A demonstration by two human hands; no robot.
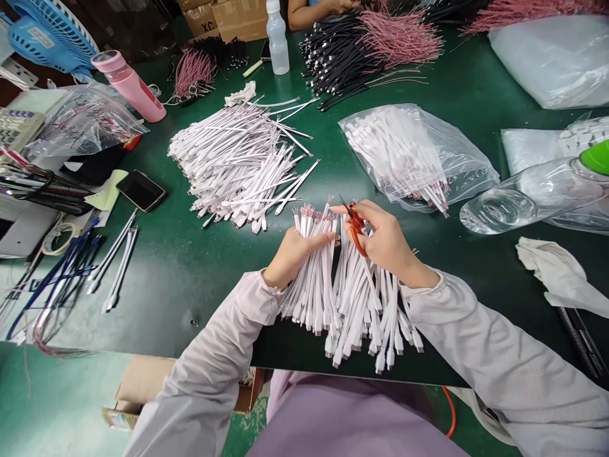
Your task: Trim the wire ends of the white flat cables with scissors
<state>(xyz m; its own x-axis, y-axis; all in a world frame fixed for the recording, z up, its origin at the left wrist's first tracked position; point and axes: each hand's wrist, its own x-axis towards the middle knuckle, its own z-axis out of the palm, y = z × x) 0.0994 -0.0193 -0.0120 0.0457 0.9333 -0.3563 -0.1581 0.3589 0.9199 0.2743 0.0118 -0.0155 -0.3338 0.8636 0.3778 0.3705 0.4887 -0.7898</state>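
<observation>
My left hand [299, 252] is closed around a bunch of short white cables [311, 289], their stripped pinkish wire ends pointing up and away from me. My right hand [384, 240] grips orange-handled cutters [356, 235], whose dark tips are beside the wire ends of the bunch. Under and beside my right hand, more white cables [354, 311] fan out on the table, connector ends toward me. Farther back lies a large heap of white cables [233, 162].
A clear bag of white cables [394, 152] lies behind my right hand. A clear bottle with a green cap [523, 193] lies at right, near a white cloth [561, 273]. A phone [141, 190] and a pink bottle [130, 86] are at left. Black cables [337, 57] are piled at the back.
</observation>
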